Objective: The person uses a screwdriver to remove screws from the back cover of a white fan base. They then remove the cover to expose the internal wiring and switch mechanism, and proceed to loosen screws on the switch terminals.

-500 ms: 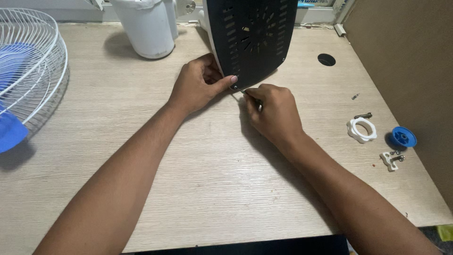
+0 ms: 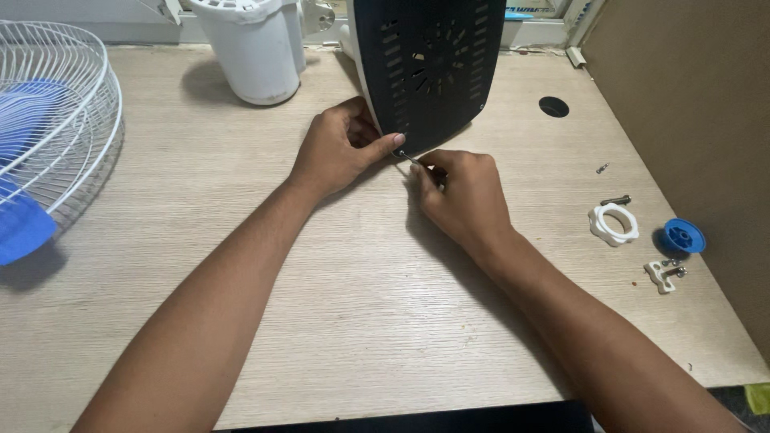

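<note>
The step in hand looks like work on a screw at the lower edge of the dark slotted cover (image 2: 429,68), which stands upright near the tabletop's (image 2: 241,321) far edge. The left hand (image 2: 341,148) braces it, fingers curled against its rim — the right hand (image 2: 465,196) is closed around a thin screwdriver (image 2: 411,159) whose tip meets the cover. Next calls for steady turning, tip kept seated.

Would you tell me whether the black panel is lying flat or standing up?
Standing up: the black panel rises on its lower edge from the table, steadied by the left hand.
</note>
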